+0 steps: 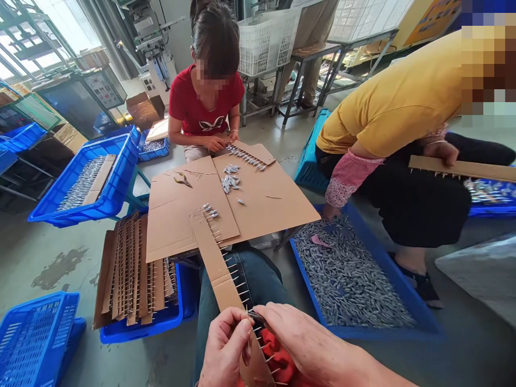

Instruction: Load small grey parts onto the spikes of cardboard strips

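Observation:
A long cardboard strip point(221, 274) runs from my lap up onto the table, with thin metal pins sticking out along its right edge. Small silver pieces point(211, 210) sit on the pins at its far end. My left hand point(228, 346) grips the near part of the strip, thumb and forefinger pinched at its edge. My right hand point(302, 336) is closed around dark pliers point(257, 316), mostly hidden by the fingers. The tip of the pliers meets the strip's edge beside my left fingertips. Red cloth point(276, 352) shows under my right hand.
On the cardboard-covered table point(274, 215) lie loose silver pieces point(230, 180) and yellow-handled pliers point(183, 180). A blue tray point(306, 279) of silver pieces stands right; pinned strips point(133, 269) fill a crate at left. Co-workers in red point(206, 102) and yellow point(387, 102) handle strips.

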`<move>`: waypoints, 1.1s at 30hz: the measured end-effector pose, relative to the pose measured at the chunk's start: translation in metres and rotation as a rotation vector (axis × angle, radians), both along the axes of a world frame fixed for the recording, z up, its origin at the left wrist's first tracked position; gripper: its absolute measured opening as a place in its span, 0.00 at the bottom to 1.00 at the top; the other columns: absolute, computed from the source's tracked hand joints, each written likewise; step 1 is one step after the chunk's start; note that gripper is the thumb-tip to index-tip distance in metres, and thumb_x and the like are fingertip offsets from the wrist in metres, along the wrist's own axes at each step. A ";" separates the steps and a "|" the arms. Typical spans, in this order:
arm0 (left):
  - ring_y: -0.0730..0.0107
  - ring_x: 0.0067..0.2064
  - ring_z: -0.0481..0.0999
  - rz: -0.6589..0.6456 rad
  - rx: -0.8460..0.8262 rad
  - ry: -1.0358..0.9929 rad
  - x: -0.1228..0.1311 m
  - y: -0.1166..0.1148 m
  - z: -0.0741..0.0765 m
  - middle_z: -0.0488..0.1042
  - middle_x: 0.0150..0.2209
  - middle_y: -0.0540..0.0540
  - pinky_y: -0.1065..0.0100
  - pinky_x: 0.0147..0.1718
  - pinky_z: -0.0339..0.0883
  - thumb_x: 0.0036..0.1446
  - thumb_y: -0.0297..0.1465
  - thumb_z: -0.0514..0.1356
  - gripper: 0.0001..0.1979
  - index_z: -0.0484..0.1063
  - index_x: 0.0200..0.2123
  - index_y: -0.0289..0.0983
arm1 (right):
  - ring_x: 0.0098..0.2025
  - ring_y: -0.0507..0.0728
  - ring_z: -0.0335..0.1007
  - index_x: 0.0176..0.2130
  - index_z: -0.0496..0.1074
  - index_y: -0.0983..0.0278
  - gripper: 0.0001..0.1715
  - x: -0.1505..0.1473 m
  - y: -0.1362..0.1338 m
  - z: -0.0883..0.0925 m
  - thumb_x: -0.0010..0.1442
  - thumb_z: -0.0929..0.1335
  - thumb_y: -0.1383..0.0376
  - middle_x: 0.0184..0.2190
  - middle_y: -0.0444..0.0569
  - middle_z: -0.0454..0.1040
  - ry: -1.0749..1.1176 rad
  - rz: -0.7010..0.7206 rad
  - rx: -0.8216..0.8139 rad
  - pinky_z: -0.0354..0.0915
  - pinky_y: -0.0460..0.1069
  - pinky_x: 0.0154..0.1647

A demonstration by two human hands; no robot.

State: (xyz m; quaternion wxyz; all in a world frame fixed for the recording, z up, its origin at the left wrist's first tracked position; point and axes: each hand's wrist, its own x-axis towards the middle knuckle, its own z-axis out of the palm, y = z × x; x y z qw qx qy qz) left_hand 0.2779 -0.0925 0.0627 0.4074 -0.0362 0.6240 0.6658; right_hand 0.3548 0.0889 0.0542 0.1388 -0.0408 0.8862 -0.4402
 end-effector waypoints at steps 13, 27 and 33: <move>0.70 0.29 0.63 -0.214 -0.143 0.383 0.010 -0.004 0.002 0.67 0.28 0.48 0.71 0.28 0.59 0.61 0.46 0.59 0.19 0.74 0.29 0.36 | 0.50 0.60 0.67 0.57 0.66 0.61 0.25 0.009 -0.009 0.026 0.64 0.58 0.74 0.49 0.54 0.70 -0.004 0.011 -0.045 0.64 0.55 0.56; 0.66 0.32 0.69 -0.339 -0.200 0.650 0.011 -0.005 0.009 0.71 0.29 0.45 0.69 0.32 0.61 0.66 0.37 0.53 0.15 0.70 0.28 0.39 | 0.41 0.55 0.68 0.38 0.66 0.60 0.18 0.017 -0.031 0.022 0.71 0.57 0.53 0.38 0.45 0.72 -0.235 -0.317 -0.425 0.67 0.48 0.44; 0.69 0.28 0.65 -0.361 -0.161 0.726 0.021 -0.016 -0.002 0.68 0.26 0.48 0.70 0.29 0.58 0.67 0.37 0.52 0.17 0.68 0.26 0.38 | 0.34 0.54 0.66 0.36 0.64 0.59 0.23 0.019 -0.009 0.009 0.70 0.56 0.47 0.32 0.43 0.69 -0.177 -0.529 -0.369 0.66 0.47 0.38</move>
